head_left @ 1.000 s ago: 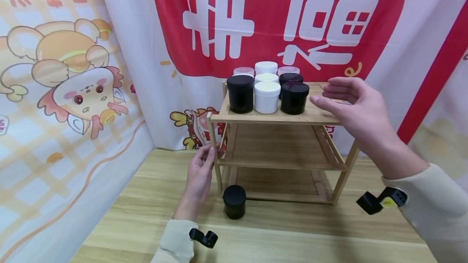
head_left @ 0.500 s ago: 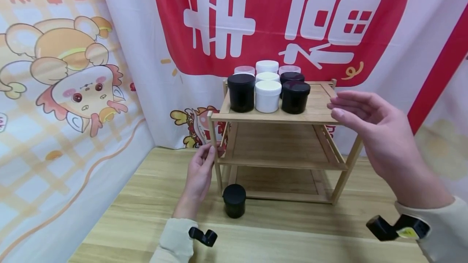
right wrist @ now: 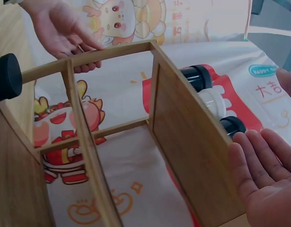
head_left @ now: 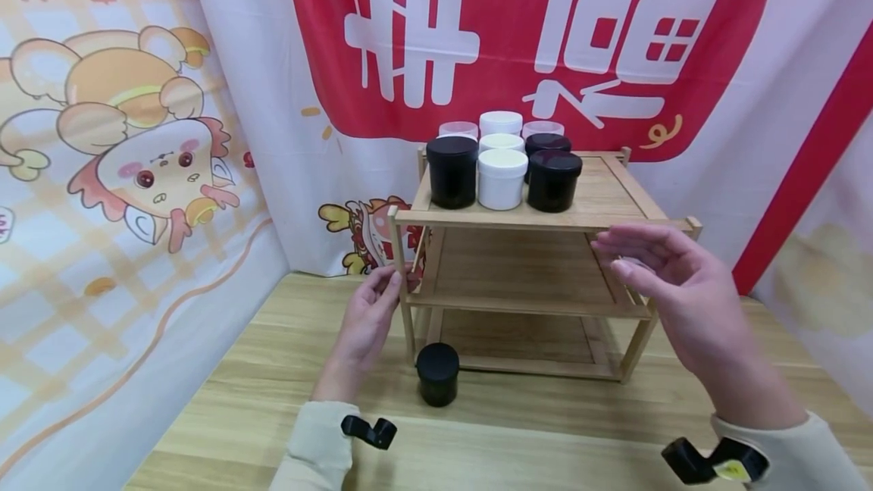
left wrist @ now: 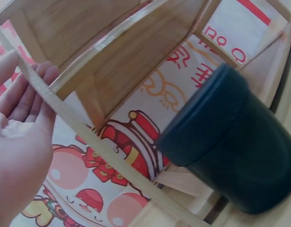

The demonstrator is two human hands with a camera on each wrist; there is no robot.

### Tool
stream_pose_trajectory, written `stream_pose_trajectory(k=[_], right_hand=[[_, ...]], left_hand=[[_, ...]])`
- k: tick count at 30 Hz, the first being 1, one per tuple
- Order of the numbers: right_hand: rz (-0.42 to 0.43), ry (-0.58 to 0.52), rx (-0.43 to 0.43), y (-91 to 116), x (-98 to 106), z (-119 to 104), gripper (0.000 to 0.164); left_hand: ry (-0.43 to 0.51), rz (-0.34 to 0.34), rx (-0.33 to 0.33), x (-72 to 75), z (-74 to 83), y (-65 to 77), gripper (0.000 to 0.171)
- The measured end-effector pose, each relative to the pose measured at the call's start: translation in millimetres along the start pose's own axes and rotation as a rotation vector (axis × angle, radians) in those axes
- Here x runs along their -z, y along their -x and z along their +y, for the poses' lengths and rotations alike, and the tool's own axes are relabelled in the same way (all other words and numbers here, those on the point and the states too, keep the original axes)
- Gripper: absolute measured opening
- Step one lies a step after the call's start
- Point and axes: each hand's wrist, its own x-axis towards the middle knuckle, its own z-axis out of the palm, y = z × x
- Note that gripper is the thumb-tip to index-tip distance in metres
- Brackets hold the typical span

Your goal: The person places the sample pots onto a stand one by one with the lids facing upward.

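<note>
A three-tier wooden rack point(head_left: 607, 184) stands on the table. In the head view my left hand point(head_left: 361, 324) holds its left front post; the left wrist view shows fingers point(left wrist: 34, 92) passing behind that post. My right hand point(head_left: 689, 301), fingers relaxed and holding nothing, overlaps the right front post just below the top shelf. On the top tier, toward the left, several lidded jars stand in rows, the front one being a tall black jar point(head_left: 453, 176), a white jar point(head_left: 502, 182) and a shorter black jar point(head_left: 554, 184). Another black jar point(head_left: 439, 376) stands on the table by the rack's left front foot.
Printed cloth point(head_left: 239, 97) hangs behind and to the left of the rack. Bare boards show on the middle shelf point(head_left: 518, 271) and the lower shelf point(head_left: 518, 336). Wood-grain tabletop point(head_left: 532, 438) extends in front.
My right hand has moved away from beside the front black jar, first to the right, then down below the top shelf's level. My left hand keeps its place at the post; the jars stay put.
</note>
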Motion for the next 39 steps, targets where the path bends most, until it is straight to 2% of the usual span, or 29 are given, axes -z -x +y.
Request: stream_pose_trajectory(k=[6,12,20,25,30,34,39], right_hand=[[-0.049,0.073,-0.038,6,-6,21,0.043],[-0.088,0.141,-0.059,12,-14,44,0.044],[-0.131,0.221,-0.084,15,-31,80,0.048],[-0.144,0.245,-0.110,18,-36,95,0.052],[-0.134,0.249,-0.101,20,-41,104,0.053],[-0.129,0.247,-0.061,21,-50,109,0.051],[-0.175,0.240,-0.036,24,-63,119,0.049]], left_hand=[[0.006,-0.039,0.017,5.2,5.3,-0.7,0.033],[-0.003,-0.055,-0.009,6.5,9.0,-2.1,0.028],[-0.033,-0.069,-0.031,4.0,14.0,-1.0,0.045],[-0.044,-0.064,-0.028,3.9,15.1,0.6,0.048],[-0.060,-0.053,-0.025,6.0,15.7,0.5,0.044],[-0.067,-0.052,-0.022,7.8,16.1,-0.3,0.045],[-0.063,-0.065,-0.014,8.0,15.0,-1.2,0.048]])
